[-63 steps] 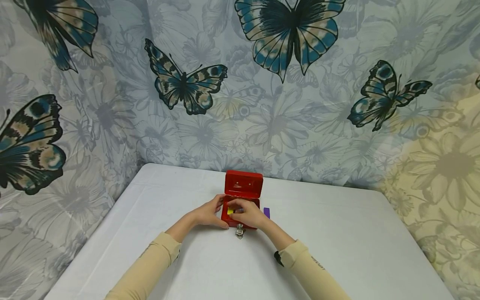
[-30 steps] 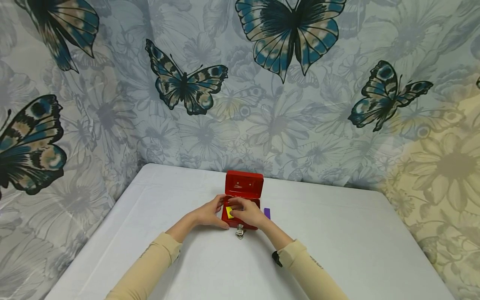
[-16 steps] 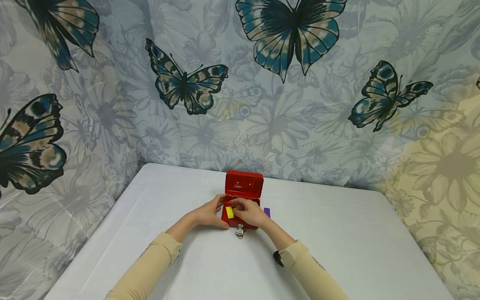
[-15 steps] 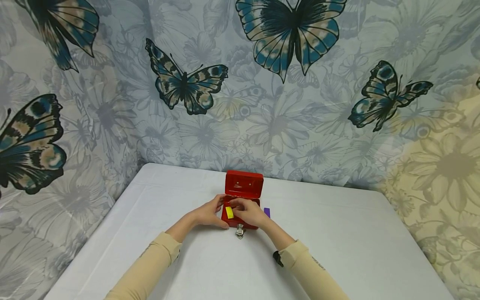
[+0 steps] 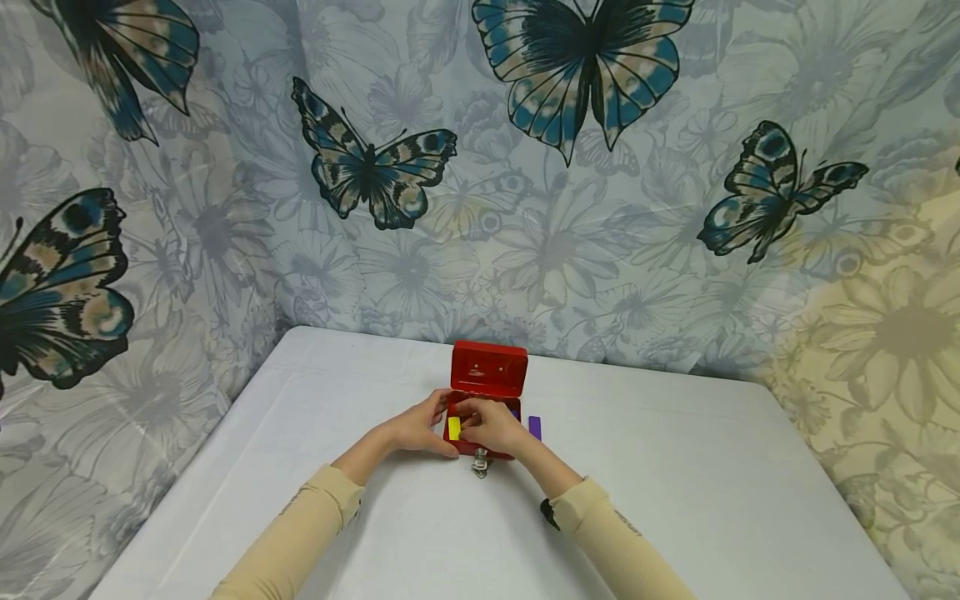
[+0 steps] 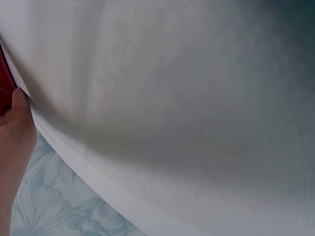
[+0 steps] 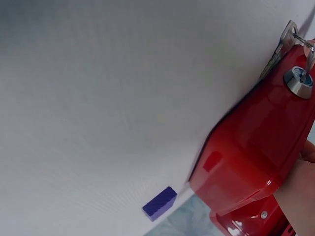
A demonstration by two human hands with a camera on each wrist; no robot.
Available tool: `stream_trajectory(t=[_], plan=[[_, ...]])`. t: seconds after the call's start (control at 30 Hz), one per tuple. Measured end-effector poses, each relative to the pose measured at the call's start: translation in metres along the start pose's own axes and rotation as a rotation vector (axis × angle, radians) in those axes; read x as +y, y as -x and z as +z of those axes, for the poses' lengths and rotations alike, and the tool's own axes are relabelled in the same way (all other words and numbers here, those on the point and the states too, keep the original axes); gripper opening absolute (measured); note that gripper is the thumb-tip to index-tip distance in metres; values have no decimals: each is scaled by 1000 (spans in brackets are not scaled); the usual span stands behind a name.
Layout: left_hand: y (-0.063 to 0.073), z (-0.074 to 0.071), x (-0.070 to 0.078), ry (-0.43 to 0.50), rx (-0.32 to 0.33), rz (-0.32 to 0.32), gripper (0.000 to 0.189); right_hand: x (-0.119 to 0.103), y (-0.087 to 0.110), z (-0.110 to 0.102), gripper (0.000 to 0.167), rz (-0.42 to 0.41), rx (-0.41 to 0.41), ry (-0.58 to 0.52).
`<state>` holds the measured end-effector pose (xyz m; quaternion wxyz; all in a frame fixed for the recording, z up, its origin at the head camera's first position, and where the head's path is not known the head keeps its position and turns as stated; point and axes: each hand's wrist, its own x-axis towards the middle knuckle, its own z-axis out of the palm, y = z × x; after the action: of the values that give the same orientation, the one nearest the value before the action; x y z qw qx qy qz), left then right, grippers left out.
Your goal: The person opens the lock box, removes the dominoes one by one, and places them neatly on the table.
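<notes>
A red metal cash box (image 5: 491,371) stands with its lid raised, a key (image 5: 481,462) hanging at its front lock. My left hand (image 5: 411,427) grips the box's left end, thumb at the front corner and fingers along the side. Inside, my right hand (image 5: 495,425) reaches down with curled fingers. Its fingertips are right at a small yellow rectangular block (image 5: 453,428) by the left wall; I cannot tell whether they pinch it. My palm hides most of the interior. In the right wrist view the box's lock (image 7: 298,81) shows close up, the fingers mostly hidden behind the wall.
A purple rectangular block (image 5: 535,427) lies on the white-covered table (image 5: 660,483), just right of the box. It also shows in the right wrist view, near the table's far edge. Butterfly-patterned walls (image 5: 570,250) rise behind the table and on both sides.
The yellow block, first partly covered by my right fingers, came into view tilted and now stands straighter, nearer the box's left wall. My right hand shifted slightly; my left hand stayed put.
</notes>
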<state>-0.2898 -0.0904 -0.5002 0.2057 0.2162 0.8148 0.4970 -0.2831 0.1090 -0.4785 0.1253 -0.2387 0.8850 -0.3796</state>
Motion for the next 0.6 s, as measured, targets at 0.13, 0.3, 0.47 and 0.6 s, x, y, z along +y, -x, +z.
stream_trajectory(t=[0.13, 0.3, 0.47, 0.6], plan=[[0, 0, -1, -4, 0, 0, 100, -1, -4, -1, 38, -32, -3, 23], [0, 0, -1, -5, -1, -2, 100, -3, -7, -2, 35, -54, -23, 62], [1, 1, 0, -9, -3, 1, 100, -4, -10, -2, 34, -54, -36, 97], [1, 0, 0, -15, -3, 9, 99, -4, -11, -2, 34, -69, -41, 113]])
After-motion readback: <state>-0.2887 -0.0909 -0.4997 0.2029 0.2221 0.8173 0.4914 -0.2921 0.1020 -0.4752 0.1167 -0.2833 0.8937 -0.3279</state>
